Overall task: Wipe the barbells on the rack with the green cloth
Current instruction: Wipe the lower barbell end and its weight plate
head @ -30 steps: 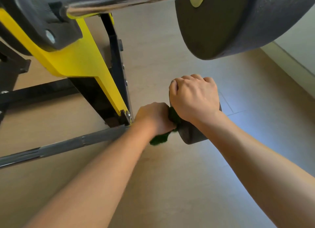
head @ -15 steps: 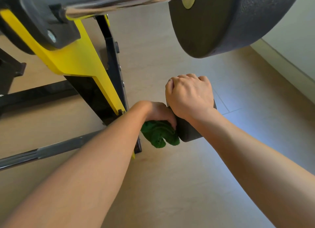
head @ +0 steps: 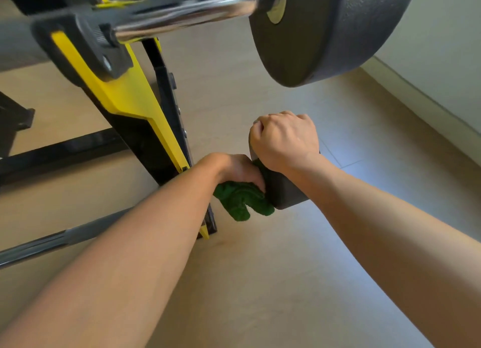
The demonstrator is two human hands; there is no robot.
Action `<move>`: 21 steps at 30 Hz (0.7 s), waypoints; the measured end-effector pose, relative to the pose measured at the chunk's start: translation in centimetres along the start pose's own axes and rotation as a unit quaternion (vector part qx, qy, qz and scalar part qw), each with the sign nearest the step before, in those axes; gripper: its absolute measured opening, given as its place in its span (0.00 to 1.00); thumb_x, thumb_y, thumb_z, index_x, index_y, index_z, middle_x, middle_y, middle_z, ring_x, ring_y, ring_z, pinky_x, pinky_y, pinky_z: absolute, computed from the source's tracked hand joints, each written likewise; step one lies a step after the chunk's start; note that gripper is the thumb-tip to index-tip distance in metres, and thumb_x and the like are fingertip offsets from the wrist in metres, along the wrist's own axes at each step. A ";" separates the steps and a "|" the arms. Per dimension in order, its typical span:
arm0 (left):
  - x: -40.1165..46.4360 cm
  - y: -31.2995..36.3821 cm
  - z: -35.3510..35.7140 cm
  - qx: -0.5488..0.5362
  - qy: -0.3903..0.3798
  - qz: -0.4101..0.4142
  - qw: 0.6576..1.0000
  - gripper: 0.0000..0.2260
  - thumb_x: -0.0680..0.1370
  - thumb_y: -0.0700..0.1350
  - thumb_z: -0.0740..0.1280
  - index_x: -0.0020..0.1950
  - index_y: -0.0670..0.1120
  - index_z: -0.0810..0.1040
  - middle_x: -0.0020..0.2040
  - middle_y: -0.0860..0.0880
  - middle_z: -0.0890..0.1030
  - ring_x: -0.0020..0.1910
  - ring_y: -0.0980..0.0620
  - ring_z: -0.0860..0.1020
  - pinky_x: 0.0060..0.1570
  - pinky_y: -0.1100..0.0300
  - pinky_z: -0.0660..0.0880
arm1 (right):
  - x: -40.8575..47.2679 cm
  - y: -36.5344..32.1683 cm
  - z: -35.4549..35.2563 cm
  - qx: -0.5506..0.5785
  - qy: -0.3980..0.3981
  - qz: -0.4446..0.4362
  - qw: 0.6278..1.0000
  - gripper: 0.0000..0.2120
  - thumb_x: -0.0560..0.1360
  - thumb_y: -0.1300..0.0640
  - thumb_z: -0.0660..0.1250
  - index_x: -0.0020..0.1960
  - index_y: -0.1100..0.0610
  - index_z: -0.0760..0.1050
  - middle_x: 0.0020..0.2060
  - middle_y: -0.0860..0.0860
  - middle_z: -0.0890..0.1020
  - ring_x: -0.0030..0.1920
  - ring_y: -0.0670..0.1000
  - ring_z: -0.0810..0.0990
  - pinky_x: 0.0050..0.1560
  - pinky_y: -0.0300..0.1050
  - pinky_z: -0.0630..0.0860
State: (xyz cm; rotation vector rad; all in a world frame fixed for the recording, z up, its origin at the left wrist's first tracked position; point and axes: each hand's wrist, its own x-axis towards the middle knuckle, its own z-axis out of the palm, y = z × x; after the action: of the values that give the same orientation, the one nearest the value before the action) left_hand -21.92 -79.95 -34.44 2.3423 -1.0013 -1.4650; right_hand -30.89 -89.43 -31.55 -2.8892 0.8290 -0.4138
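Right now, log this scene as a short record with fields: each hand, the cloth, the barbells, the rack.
left hand: grip shut on the green cloth, pressing it against the inner side of the lower plate
right hand: grip shut over the top edge of the lower plate, steadying it
green cloth: bunched, part hanging below the left hand
lower plate: small, dark, mostly hidden by the hands
lower bar: grey, runs left from the rack
upper barbell: chrome bar, large dark plate at its end
rack: yellow and black

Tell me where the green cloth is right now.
In the head view, the green cloth sits low at centre, bunched in the left hand and pressed against the inner side of the lower barbell's dark weight, which the right hand holds from above.
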 end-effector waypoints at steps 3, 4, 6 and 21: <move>-0.8 -0.2 1.7 0.111 0.143 0.020 0.983 0.13 0.74 0.54 0.70 0.53 0.47 0.80 0.46 0.47 0.84 0.44 0.46 0.82 0.49 0.52 0.80 | 0.0 0.3 -0.1 0.001 0.003 0.010 1.000 0.19 0.78 0.49 0.47 0.34 0.51 0.70 0.35 0.47 0.74 0.43 0.55 0.70 0.47 0.49 0.64; -1.0 -0.6 2.8 0.201 0.229 0.031 0.952 0.12 0.77 0.54 0.67 0.53 0.48 0.78 0.46 0.48 0.83 0.43 0.45 0.82 0.46 0.53 0.79 | -0.1 0.3 -0.2 0.002 0.003 0.011 1.000 0.19 0.78 0.49 0.47 0.34 0.51 0.70 0.35 0.48 0.75 0.43 0.55 0.71 0.46 0.49 0.63; -2.1 -1.2 4.4 0.344 0.339 0.030 0.875 0.10 0.81 0.48 0.65 0.60 0.47 0.72 0.49 0.47 0.81 0.46 0.44 0.81 0.40 0.54 0.74 | -0.1 0.2 -0.2 0.004 0.003 0.015 1.000 0.20 0.77 0.49 0.46 0.34 0.51 0.72 0.35 0.48 0.76 0.43 0.55 0.72 0.46 0.49 0.64; -10.1 -6.7 3.8 0.323 0.395 0.144 0.848 0.23 0.76 0.27 0.63 0.67 0.44 0.68 0.50 0.44 0.75 0.44 0.42 0.78 0.35 0.51 0.72 | -0.8 -0.5 -0.6 -0.010 0.025 0.047 0.999 0.19 0.79 0.49 0.48 0.36 0.52 0.72 0.34 0.52 0.76 0.38 0.56 0.72 0.51 0.50 0.70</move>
State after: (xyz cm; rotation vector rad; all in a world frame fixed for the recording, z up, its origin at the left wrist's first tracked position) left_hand -25.04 -67.81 -32.41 2.6195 -1.6024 0.0520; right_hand -31.44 -88.62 -31.07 -2.8553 0.9790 -0.4726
